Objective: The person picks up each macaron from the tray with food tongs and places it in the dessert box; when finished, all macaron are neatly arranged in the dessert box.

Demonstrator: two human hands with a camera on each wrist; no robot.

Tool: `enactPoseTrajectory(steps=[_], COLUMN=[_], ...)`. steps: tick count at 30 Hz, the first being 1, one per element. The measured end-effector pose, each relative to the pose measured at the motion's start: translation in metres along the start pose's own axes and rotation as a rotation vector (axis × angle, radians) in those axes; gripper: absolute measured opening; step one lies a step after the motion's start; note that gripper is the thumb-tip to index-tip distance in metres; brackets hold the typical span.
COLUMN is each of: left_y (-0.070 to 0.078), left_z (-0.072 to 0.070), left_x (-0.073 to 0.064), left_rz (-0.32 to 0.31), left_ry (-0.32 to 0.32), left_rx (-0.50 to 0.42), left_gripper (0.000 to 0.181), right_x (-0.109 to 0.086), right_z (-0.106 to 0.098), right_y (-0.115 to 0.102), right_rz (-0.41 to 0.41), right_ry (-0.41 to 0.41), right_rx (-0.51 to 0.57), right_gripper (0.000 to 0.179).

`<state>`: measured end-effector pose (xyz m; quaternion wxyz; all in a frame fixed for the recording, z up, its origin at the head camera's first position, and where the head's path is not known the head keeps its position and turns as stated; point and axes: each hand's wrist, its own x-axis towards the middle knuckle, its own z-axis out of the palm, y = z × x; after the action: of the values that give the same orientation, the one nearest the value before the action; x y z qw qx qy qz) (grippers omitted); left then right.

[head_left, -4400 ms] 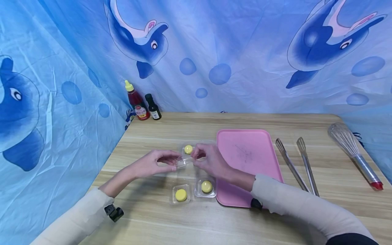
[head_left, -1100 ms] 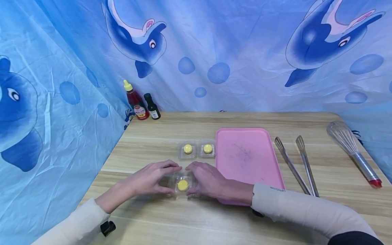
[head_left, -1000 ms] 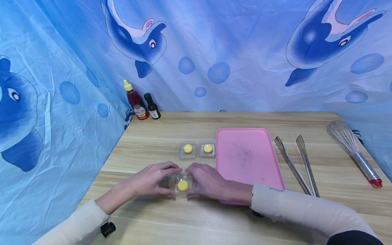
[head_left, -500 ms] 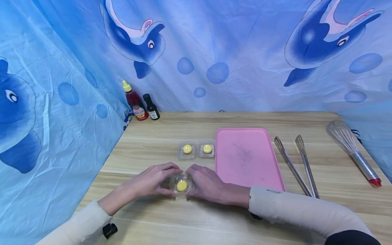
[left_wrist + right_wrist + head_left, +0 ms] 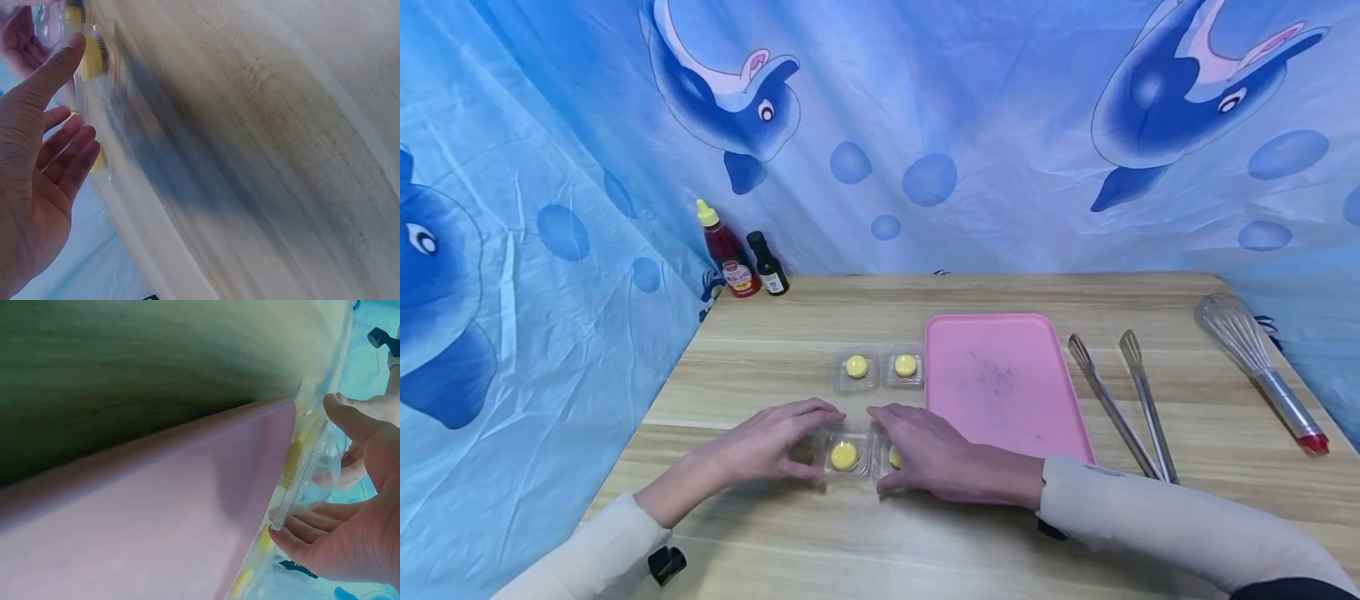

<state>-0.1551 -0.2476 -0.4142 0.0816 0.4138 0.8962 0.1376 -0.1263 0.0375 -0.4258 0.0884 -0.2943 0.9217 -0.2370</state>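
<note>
Four-square on the table are several small clear plastic boxes, each with a round yellow piece inside that resembles a macaron. My left hand (image 5: 778, 442) spans the front left box (image 5: 844, 454), thumb at its near corner and fingertips at its far one. In the left wrist view the thumb of that hand (image 5: 44, 125) overlaps the box (image 5: 94, 69). My right hand (image 5: 928, 450) grips the front right box (image 5: 886, 467) and covers much of it. Seen from the right wrist, the thumb and fingers of that hand (image 5: 350, 506) hold the clear box (image 5: 306, 469) across its edges.
Two more boxes, left (image 5: 857, 369) and right (image 5: 906, 367), sit farther back. A pink tray (image 5: 1000, 375) lies beside them, right. Beyond it are metal tongs (image 5: 1123, 400) and a whisk (image 5: 1262, 367). A red sauce bottle (image 5: 730, 254) and dark bottle (image 5: 769, 265) stand far left.
Both hands came forward from the back boxes to the front left one. Since half a second ago the right hand has shifted right to the front right box; the left stays.
</note>
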Motion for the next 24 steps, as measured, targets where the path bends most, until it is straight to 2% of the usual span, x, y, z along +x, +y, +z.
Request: enactPoseTrajectory(steps=[5,11,14,18,24], left_y=[-0.001,-0.004,-0.008,-0.013,-0.023], left_z=[-0.006,-0.019,-0.026,-0.036,-0.045], left_x=[0.001,0.008,0.012,0.019,0.029], left_rz=[0.004,0.008,-0.014,-0.036,-0.048], left_ry=[0.028,0.104,0.143,0.205,0.299], left_rx=[-0.001,0.003,0.006,0.026,0.105], left_gripper=[0.088,0.071,0.063,0.062,0.069], right_x=[-0.006,-0.013,-0.015,-0.019,-0.033], right_z=[-0.002,-0.011,-0.02,-0.036,-0.062], right_y=[0.006,0.01,0.018,0.033,0.063], right_rz=[-0.01,0.02,-0.003,-0.047,-0.007], right_ry=[0.006,0.02,0.063,0.141,0.221], right_rx=[-0.008,0.039,0.053,0.019,-0.082], right_gripper=[0.107,0.107,0.107,0.104,0.098])
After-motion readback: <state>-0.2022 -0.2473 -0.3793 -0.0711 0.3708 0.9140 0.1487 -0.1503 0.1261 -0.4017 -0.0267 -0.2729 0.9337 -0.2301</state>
